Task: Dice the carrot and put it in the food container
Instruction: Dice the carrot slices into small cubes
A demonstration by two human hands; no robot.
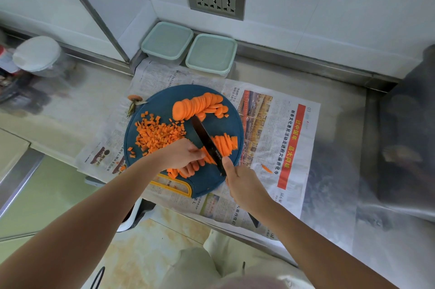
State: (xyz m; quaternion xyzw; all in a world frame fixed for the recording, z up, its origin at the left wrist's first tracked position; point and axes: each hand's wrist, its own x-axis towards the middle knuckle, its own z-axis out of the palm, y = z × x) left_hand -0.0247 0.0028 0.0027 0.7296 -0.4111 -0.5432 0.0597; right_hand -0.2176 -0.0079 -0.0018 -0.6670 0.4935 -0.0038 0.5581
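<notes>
Worktop (341, 105): my right hand (244, 182) grips knife (207, 140), left hand (181, 154) holds carrot strips (226, 145); dice (157, 135) piled, slices (200, 105) uncut, containers (211, 55) up top lidded.

White tiled wall (329, 6), steel counter (341, 123)

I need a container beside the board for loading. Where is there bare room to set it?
Free: the newspaper right of the cutting board, bar one carrot scrap, and the steel counter beyond the paper's right edge. Crowded: the board itself, under diced carrot, slices and knife.
</notes>
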